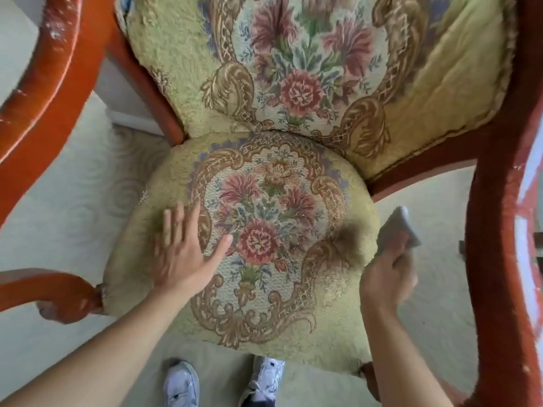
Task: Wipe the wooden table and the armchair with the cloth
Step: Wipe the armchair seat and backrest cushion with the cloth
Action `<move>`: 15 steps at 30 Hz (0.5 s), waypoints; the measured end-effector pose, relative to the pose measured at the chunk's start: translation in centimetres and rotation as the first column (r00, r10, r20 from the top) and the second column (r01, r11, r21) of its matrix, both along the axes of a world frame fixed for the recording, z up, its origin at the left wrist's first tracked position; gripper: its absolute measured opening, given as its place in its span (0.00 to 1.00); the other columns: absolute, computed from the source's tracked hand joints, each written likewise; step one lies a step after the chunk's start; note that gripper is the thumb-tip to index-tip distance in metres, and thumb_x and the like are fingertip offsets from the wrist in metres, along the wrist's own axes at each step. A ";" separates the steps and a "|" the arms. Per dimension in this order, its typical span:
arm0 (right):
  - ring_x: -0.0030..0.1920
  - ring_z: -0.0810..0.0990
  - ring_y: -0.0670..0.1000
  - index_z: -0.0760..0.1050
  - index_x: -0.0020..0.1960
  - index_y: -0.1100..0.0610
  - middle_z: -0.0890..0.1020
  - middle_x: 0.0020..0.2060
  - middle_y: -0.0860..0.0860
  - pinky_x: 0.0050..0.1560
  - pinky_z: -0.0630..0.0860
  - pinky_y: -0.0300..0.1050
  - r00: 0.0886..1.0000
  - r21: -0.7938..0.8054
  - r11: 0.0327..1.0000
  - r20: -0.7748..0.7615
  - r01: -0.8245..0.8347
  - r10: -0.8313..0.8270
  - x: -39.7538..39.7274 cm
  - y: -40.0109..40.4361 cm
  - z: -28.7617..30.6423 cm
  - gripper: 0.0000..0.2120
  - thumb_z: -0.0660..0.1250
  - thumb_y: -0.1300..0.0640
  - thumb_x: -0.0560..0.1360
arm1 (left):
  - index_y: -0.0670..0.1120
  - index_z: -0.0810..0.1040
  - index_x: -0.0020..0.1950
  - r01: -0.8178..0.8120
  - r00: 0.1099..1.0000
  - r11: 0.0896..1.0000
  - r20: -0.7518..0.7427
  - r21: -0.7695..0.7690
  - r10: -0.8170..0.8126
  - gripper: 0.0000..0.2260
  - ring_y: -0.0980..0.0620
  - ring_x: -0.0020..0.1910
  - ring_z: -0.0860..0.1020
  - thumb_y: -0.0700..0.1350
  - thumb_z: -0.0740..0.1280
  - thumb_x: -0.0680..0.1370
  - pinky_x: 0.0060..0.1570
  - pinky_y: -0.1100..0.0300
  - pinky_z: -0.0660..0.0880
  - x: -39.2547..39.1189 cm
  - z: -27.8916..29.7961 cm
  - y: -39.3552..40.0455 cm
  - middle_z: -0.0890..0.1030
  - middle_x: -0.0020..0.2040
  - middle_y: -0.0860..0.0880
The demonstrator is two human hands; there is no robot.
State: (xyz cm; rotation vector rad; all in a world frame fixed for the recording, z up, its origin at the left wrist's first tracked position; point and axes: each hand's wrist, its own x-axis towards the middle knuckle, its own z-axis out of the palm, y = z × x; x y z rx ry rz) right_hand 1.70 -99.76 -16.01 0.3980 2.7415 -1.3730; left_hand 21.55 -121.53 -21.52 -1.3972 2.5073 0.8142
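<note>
The armchair fills the view: a yellow-green seat cushion [332, 315] with a floral medallion, a matching padded backrest [440, 92] and red-brown wooden arms [44, 92]. My left hand [183, 251] lies flat with fingers spread on the left part of the seat. My right hand [388, 277] hovers just off the seat's right edge, closed around a folded grey cloth [402, 227] that sticks up above the fingers. The wooden table is out of view.
The right wooden arm [499, 230] curves down close beside my right hand. Pale patterned carpet [73, 201] lies under and around the chair. My two white sneakers [182, 386] stand at the seat's front edge.
</note>
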 end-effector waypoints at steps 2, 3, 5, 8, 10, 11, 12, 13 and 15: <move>0.62 0.77 0.56 0.75 0.62 0.58 0.81 0.58 0.54 0.58 0.73 0.50 0.984 0.146 0.978 -0.083 -0.148 0.161 -0.8 -0.4 -2.9 0.33 0.44 0.36 0.80 | 0.61 0.31 0.79 0.074 0.996 0.991 0.064 -0.111 -0.067 0.42 0.46 0.80 0.33 0.79 0.40 0.72 0.77 0.35 0.42 -1.2 -2.5 -0.2 0.29 0.80 0.52; 0.73 0.68 0.55 0.71 0.71 0.57 0.74 0.71 0.56 0.70 0.66 0.52 0.953 0.219 0.941 -0.101 -0.259 0.286 -0.9 -0.7 -4.2 0.32 0.43 0.39 0.80 | 0.60 0.30 0.79 0.102 0.992 0.978 0.095 -0.182 -0.086 0.41 0.44 0.80 0.34 0.79 0.39 0.73 0.76 0.33 0.42 -1.5 -3.6 -0.2 0.30 0.80 0.50; 0.80 0.51 0.52 0.60 0.79 0.52 0.56 0.80 0.55 0.79 0.49 0.51 0.848 0.359 0.803 -0.055 -0.475 0.526 -0.8 -1.5 -6.4 0.32 0.41 0.40 0.80 | 0.58 0.37 0.81 0.112 0.991 0.949 0.108 -0.294 -0.084 0.41 0.41 0.81 0.41 0.78 0.42 0.74 0.75 0.31 0.46 -1.7 -4.9 -0.1 0.38 0.83 0.48; 0.81 0.42 0.55 0.53 0.81 0.52 0.50 0.81 0.55 0.79 0.37 0.49 0.743 0.433 0.651 0.069 -0.623 0.665 0.0 -2.5 -8.3 0.35 0.38 0.38 0.78 | 0.57 0.44 0.83 0.126 0.990 0.932 0.101 -0.341 -0.097 0.42 0.41 0.82 0.47 0.77 0.44 0.74 0.75 0.30 0.48 -1.4 -5.9 -0.1 0.45 0.83 0.47; 0.80 0.41 0.56 0.51 0.81 0.52 0.49 0.81 0.55 0.77 0.35 0.46 0.759 0.448 0.658 0.077 -0.606 0.646 0.1 -3.1 -8.7 0.36 0.39 0.37 0.78 | 0.56 0.44 0.83 0.133 0.989 0.927 0.104 -0.352 -0.102 0.42 0.41 0.82 0.47 0.77 0.44 0.74 0.75 0.30 0.48 -1.5 -5.9 -0.3 0.45 0.83 0.47; 0.80 0.41 0.56 0.50 0.81 0.52 0.50 0.81 0.55 0.77 0.36 0.46 0.766 0.454 0.661 0.079 -0.597 0.637 0.1 -3.2 -8.7 0.36 0.40 0.37 0.78 | 0.56 0.43 0.83 0.133 0.989 0.925 0.109 -0.355 -0.100 0.42 0.41 0.82 0.47 0.77 0.44 0.73 0.75 0.30 0.48 -1.6 -5.8 -0.3 0.44 0.83 0.47; 0.80 0.42 0.56 0.51 0.81 0.52 0.50 0.81 0.55 0.78 0.37 0.48 0.768 0.456 0.662 0.081 -0.595 0.635 0.2 -3.3 -8.6 0.35 0.41 0.38 0.78 | 0.56 0.43 0.83 0.133 0.988 0.924 0.116 -0.359 -0.098 0.42 0.40 0.82 0.46 0.77 0.43 0.73 0.75 0.30 0.48 -1.6 -5.7 -0.1 0.44 0.83 0.47; 0.81 0.42 0.56 0.52 0.81 0.52 0.50 0.81 0.55 0.78 0.38 0.49 0.768 0.445 0.667 0.077 -0.597 0.636 0.4 -3.4 -8.4 0.33 0.42 0.39 0.80 | 0.56 0.43 0.83 0.135 0.988 0.922 0.120 -0.362 -0.097 0.43 0.40 0.82 0.47 0.76 0.43 0.73 0.75 0.30 0.48 -1.6 -5.6 0.0 0.45 0.83 0.46; 0.80 0.40 0.53 0.54 0.81 0.49 0.50 0.81 0.53 0.79 0.39 0.49 0.757 0.391 0.682 0.065 -0.618 0.650 1.1 -4.1 -8.1 0.28 0.41 0.42 0.82 | 0.56 0.44 0.83 0.137 0.987 0.923 0.129 -0.359 -0.096 0.43 0.40 0.82 0.47 0.76 0.42 0.73 0.74 0.29 0.49 -1.7 -5.4 0.0 0.45 0.83 0.46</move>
